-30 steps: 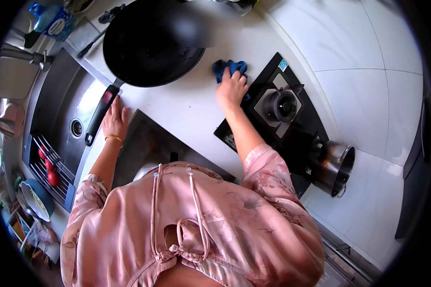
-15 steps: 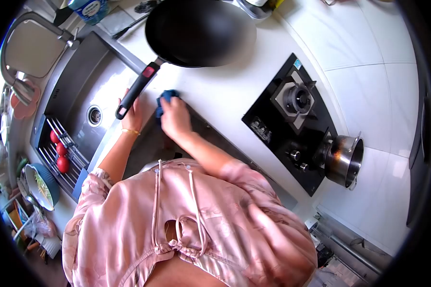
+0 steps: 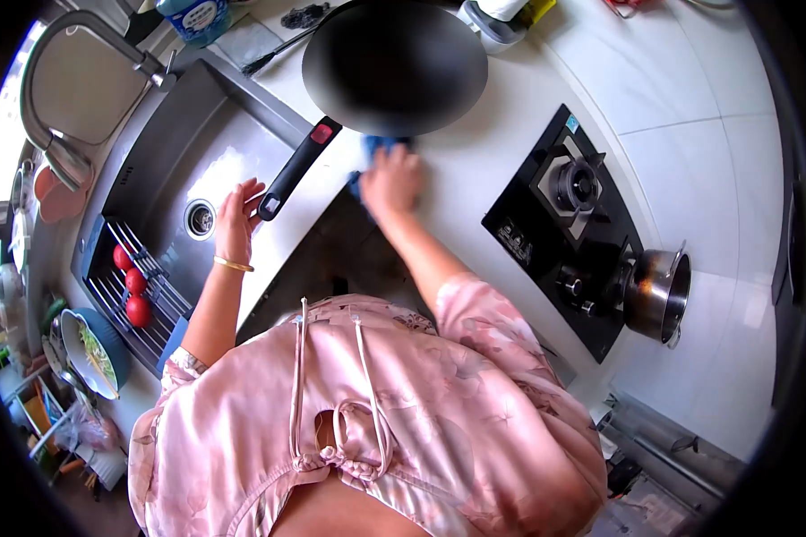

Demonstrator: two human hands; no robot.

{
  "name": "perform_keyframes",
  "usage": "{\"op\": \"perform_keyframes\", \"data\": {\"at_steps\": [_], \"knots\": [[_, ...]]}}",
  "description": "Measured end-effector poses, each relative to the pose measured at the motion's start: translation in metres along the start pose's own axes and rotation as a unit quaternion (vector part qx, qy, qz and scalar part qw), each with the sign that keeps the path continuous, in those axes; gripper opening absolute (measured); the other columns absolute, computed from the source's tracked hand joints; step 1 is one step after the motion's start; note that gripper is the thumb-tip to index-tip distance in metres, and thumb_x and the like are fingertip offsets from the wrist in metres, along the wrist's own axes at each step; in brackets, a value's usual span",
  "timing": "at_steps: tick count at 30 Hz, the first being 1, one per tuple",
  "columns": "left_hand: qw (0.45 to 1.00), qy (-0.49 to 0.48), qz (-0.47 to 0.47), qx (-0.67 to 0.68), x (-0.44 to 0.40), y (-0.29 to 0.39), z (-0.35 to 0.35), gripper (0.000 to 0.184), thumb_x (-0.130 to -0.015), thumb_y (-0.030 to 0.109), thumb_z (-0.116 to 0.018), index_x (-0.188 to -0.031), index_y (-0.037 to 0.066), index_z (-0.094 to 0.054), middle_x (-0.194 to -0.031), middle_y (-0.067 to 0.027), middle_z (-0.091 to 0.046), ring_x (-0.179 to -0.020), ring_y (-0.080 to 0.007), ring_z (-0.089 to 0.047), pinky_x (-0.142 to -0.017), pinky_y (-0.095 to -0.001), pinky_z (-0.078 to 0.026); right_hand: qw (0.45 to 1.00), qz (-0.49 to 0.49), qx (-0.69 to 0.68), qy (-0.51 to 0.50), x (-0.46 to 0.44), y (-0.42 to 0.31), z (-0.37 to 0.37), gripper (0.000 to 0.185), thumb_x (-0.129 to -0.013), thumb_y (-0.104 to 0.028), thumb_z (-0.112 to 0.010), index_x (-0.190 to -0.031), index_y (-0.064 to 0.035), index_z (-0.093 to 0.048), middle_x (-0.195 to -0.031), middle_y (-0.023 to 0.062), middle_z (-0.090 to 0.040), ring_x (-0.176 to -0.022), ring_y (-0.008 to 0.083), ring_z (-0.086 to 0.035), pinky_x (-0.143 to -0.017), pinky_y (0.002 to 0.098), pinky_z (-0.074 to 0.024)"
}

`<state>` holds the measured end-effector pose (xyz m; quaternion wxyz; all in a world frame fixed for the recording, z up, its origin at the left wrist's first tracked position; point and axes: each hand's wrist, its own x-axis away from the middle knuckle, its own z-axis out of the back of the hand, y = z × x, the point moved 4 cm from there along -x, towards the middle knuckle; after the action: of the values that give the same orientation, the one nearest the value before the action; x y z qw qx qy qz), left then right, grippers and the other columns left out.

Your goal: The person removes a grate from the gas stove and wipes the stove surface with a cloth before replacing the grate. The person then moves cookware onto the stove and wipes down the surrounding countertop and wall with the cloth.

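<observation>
My right hand [image 3: 394,182] is closed on a dark blue cloth [image 3: 383,143], pressed to the white countertop [image 3: 452,192] just below a black frying pan [image 3: 394,67]. The pan's black handle [image 3: 303,168] points toward me, over the counter strip beside the sink. Left of the handle's end, my left hand [image 3: 236,219] hovers by the sink's edge with its fingers apart, holding nothing. A gold bracelet [image 3: 233,264] circles that wrist.
The grey sink [image 3: 157,192] has a rack [image 3: 143,295] with red tomatoes [image 3: 135,281] on it. At right, a black gas hob [image 3: 546,242] carries a steel pot [image 3: 655,295]. A blue bowl [image 3: 107,358] stands at far left, a tall faucet [image 3: 40,98] above the sink.
My right hand has moved the cloth right and away along the counter, toward the pan. My left hand has come away from beside the pan handle; its fingers now show. The view has shifted slightly.
</observation>
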<state>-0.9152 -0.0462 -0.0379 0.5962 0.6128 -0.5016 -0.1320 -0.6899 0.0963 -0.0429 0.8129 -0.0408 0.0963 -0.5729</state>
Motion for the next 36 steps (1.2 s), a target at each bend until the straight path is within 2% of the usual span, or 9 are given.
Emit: {"op": "perform_keyframes", "data": {"at_steps": [6,8,11,15,19,23,26,30,36], "knots": [[0.992,-0.084,-0.046,-0.078,-0.028,0.056,-0.03,0.044,-0.095,0.034,-0.047,-0.125,0.002,-0.05,-0.12,-0.0137,-0.057,-0.107,-0.0231,-0.057,-0.089,-0.0351,-0.046,0.973,0.201,0.053,-0.096,0.05,-0.125,-0.044,0.036,-0.071,-0.012,-0.062,-0.107,-0.0124,-0.059,-0.104,0.0096,-0.058,-0.096,0.0313,-0.055,-0.072,0.0413,-0.0487],[0.987,-0.113,-0.032,-0.114,-0.031,0.059,-0.039,0.043,-0.096,0.032,-0.047,-0.127,0.002,-0.049,-0.12,-0.0135,-0.057,-0.106,-0.0231,-0.058,-0.088,-0.0348,-0.047,0.9,0.35,-0.188,-0.182,0.061,-0.138,-0.018,0.033,-0.068,-0.009,-0.062,-0.101,-0.0123,-0.062,-0.096,0.012,-0.061,-0.099,0.0331,-0.056,-0.075,0.0429,-0.049],[0.979,-0.148,-0.006,-0.137,-0.032,0.054,-0.047,0.042,-0.096,0.028,-0.047,-0.128,0.002,-0.047,-0.12,-0.0137,-0.057,-0.103,-0.0228,-0.059,-0.084,-0.0339,-0.049,0.905,0.235,-0.352,-0.044,0.06,-0.113,-0.004,0.027,-0.067,-0.006,-0.061,-0.093,-0.0071,-0.066,-0.101,0.0153,-0.058,-0.095,0.0348,-0.055,-0.082,0.0422,-0.0473],[0.978,-0.113,-0.042,-0.169,-0.037,0.047,-0.036,0.041,-0.095,0.029,-0.051,-0.127,0.003,-0.05,-0.119,-0.013,-0.059,-0.102,-0.0215,-0.06,-0.083,-0.0323,-0.05,0.97,0.044,-0.219,0.098,0.052,-0.008,0.046,0.034,-0.063,-0.006,-0.067,-0.097,-0.0051,-0.062,-0.098,0.0151,-0.053,-0.09,0.0346,-0.051,-0.075,0.0442,-0.0461],[0.974,-0.104,-0.043,-0.195,-0.038,0.039,-0.023,0.042,-0.094,0.032,-0.053,-0.126,0.005,-0.052,-0.117,-0.0119,-0.06,-0.101,-0.0205,-0.061,-0.083,-0.0315,-0.049,0.997,-0.054,-0.048,0.024,0.105,0.088,0.041,0.046,-0.068,-0.023,-0.072,-0.109,-0.0053,-0.059,-0.108,0.0126,-0.048,-0.096,0.0327,-0.048,-0.08,0.042,-0.0458],[0.973,-0.102,-0.022,-0.205,-0.036,0.033,-0.018,0.044,-0.094,0.032,-0.052,-0.126,0.002,-0.05,-0.116,-0.0126,-0.06,-0.099,-0.0183,-0.06,-0.081,-0.0298,-0.05,0.985,-0.167,0.034,-0.03,0.176,0.148,0.064,0.053,-0.064,-0.013,-0.073,-0.115,-0.0084,-0.057,-0.114,0.0134,-0.049,-0.098,0.0342,-0.05,-0.08,0.0425,-0.047],[0.976,-0.117,-0.004,-0.183,-0.039,0.029,-0.02,0.045,-0.095,0.033,-0.049,-0.126,0.0,-0.05,-0.114,-0.0127,-0.06,-0.098,-0.0176,-0.061,-0.078,-0.029,-0.051,0.945,-0.291,-0.147,0.005,0.189,0.198,0.079,0.043,-0.064,-0.011,-0.071,-0.106,-0.0089,-0.062,-0.103,0.012,-0.055,-0.095,0.0331,-0.053,-0.078,0.042,-0.0481],[0.976,-0.178,0.039,-0.119,-0.042,0.021,-0.036,0.048,-0.095,0.036,-0.046,-0.126,-0.001,-0.049,-0.11,-0.0128,-0.061,-0.094,-0.0181,-0.062,-0.075,-0.0295,-0.052,0.979,-0.13,-0.051,0.149,0.103,0.178,0.138,0.029,-0.067,-0.01,-0.068,-0.095,-0.0093,-0.067,-0.096,0.0105,-0.058,-0.092,0.033,-0.053,-0.074,0.0419,-0.0476],[0.972,-0.179,0.058,-0.141,-0.033,0.028,-0.054,0.051,-0.095,0.039,-0.045,-0.127,-0.001,-0.048,-0.108,-0.0131,-0.062,-0.095,-0.0217,-0.064,-0.077,-0.0312,-0.052,0.988,-0.042,0.143,-0.048,0.045,0.186,0.065,0.017,-0.081,-0.018,-0.053,-0.084,-0.0142,-0.069,-0.099,0.0059,-0.059,-0.099,0.0263,-0.049,-0.077,0.0415,-0.0398]]}}
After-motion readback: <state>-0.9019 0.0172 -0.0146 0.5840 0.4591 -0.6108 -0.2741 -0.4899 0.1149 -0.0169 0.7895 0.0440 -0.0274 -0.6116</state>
